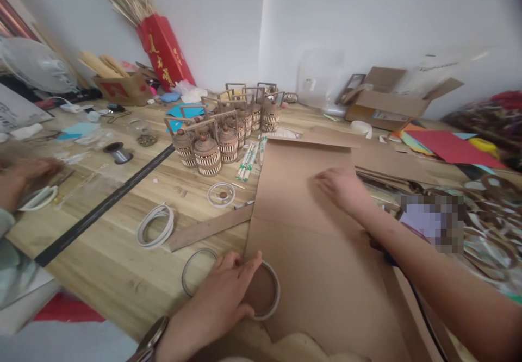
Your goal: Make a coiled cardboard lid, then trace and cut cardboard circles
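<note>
My left hand [225, 290], with a watch on its wrist, lies over a thin pale ring [277, 291] at the near edge of a brown cardboard sheet [302, 242]. Its thumb and fingers are apart, the fingertips at the ring. Another thin ring [185, 269] is partly hidden behind that hand. Above the far part of the cardboard, my right hand [340, 189] has its fingers curled together and slightly blurred. Whatever they may pinch is hidden. A flat brown strip [212, 228] leads left from the cardboard, beside a stack of white rings [142, 229].
Several lidded woven baskets with handles [207, 155] stand at the back middle. A black strip [110, 204] crosses the table, near a wire spool [118, 153]. Another person's hand [30, 174] is at far left. An open carton [379, 104] and a heap of strips [485, 220] lie right.
</note>
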{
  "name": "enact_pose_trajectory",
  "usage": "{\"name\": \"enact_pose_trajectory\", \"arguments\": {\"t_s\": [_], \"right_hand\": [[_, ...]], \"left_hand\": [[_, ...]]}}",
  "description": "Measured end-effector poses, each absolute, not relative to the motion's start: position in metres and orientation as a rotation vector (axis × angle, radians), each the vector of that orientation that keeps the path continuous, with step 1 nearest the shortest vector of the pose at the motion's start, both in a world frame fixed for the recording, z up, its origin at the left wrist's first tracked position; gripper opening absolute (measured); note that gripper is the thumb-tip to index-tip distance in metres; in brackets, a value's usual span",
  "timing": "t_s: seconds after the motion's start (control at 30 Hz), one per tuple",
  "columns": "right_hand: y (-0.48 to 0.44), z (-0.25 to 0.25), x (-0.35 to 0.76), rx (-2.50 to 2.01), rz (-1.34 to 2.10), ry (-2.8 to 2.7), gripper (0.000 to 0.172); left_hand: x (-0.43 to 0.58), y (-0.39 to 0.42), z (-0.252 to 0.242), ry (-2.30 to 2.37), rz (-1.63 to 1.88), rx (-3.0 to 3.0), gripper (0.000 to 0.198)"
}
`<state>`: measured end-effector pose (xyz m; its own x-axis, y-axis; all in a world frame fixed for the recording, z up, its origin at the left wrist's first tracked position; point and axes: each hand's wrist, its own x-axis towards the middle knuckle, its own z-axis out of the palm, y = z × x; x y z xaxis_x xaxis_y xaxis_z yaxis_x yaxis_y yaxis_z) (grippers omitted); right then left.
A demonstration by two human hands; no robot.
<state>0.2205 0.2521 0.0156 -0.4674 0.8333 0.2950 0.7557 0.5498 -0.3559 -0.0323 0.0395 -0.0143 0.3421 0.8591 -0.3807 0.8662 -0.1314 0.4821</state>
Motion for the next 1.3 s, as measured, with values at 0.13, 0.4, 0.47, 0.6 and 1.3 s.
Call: {"name": "enact_pose_trajectory", "arguments": {"t_s": [0.13,0.4,0.47,0.6,1.3], "right_hand": [[0.244,0.004,0.141,-1.036,0.200,-2.877,0.006],[0.242,-0.016,0.045,-0.903,0.075,-3.199,0.021],[0.240,-0.012,0.038,-0.891,0.113,-3.162,0.019],[0.228,0.018,0.035,-0.975,0.220,-2.900,0.021],[0.017,-0.036,0.195,-1.249,1.282,-0.926,0.022]], "left_hand": [[-0.032,0.040,-0.014,1.491,-0.036,1.984,0.093],[-0.031,0.043,-0.010,1.484,-0.078,2.015,0.089],[-0.033,0.042,-0.014,1.481,-0.042,2.051,0.089],[-0.037,0.039,-0.020,1.466,-0.009,2.115,0.087],[-0.054,0.044,-0.047,1.335,0.280,2.076,0.122]]}}
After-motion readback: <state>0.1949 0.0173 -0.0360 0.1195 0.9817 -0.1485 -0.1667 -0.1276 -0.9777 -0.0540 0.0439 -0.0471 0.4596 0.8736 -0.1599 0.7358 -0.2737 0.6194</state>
